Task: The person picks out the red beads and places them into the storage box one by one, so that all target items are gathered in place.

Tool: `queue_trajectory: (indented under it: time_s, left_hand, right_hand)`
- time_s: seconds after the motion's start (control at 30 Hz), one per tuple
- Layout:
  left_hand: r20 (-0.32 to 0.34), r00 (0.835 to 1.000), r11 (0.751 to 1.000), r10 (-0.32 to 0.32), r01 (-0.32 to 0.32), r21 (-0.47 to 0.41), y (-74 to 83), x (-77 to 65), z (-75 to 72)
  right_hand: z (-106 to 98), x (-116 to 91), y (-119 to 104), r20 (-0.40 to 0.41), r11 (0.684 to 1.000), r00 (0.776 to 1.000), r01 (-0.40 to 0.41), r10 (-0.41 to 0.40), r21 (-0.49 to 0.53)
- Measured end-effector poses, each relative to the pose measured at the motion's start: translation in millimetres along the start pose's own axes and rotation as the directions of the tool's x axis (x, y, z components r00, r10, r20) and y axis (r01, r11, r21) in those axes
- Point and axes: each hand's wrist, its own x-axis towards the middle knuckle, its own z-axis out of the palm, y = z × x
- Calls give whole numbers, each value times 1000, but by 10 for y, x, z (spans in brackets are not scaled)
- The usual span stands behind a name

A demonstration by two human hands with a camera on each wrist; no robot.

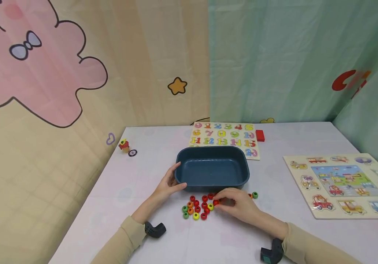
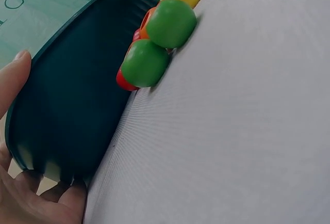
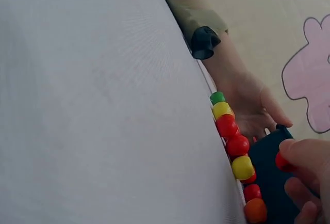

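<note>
A dark blue plastic tub (image 1: 212, 187) stands on the white table. My left hand (image 1: 168, 186) holds it at its near left corner, with the thumb (image 2: 15, 77) at the rim and the fingers (image 2: 72, 201) curled against the outer side. In front of the tub lie loose beads (image 1: 197, 209) in red, orange, yellow and green. Over their right side, my right hand (image 1: 240, 206) pinches a red bead (image 3: 283, 162) between thumb and fingers. Part of the bead group is hidden behind this hand; a green bead (image 1: 255, 195) shows beyond it.
Behind the tub lies a wooden number board (image 1: 222, 133), with a red block (image 1: 260, 135) beside it. A vehicle picture puzzle (image 1: 347, 185) is at the right. A small red and yellow toy (image 1: 123, 145) and a dark ring (image 1: 132, 153) lie far left.
</note>
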Motion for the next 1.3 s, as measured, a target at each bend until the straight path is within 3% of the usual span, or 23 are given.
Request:
queue_trajectory:
  time_s: [0.23, 0.33, 0.53, 0.77, 0.9, 1.03, 1.17, 1.3]
  left_hand:
    - [-22, 999, 1000, 27, -26, 13, -82, 16, -18]
    - [-27, 999, 1000, 20, -20, 11, -80, 23, -21]
    - [-15, 1000, 1000, 13, -13, -4, -77, 31, -15]
    - [12, 1000, 1000, -8, 8, -7, -73, 62, -6]
    - [19, 1000, 1000, -25, 24, 12, -50, 58, 1]
    - [40, 999, 1000, -16, 16, 13, 69, 1, 30]
    - [38, 999, 1000, 20, -20, 8, 150, -48, 44]
    - [31, 998, 998, 59, -60, 8, 163, -66, 44]
  right_hand:
    - [-308, 317, -470, -20, 971, 998, 66, -63, 231]
    - [-384, 503, -451, -31, 951, 998, 64, -57, 302]
    - [-457, 920, -452, -31, 909, 999, -14, 29, 416]
    - [-266, 1344, -141, 30, 846, 991, -127, 131, 518]
    - [-126, 1508, 108, 122, 846, 977, -214, 176, 488]
    - [-25, 1604, 298, 240, 885, 944, -303, 227, 353]
    - [62, 1689, 403, 326, 925, 924, -290, 202, 247]
    - [158, 1761, 453, 373, 941, 909, -275, 187, 198]
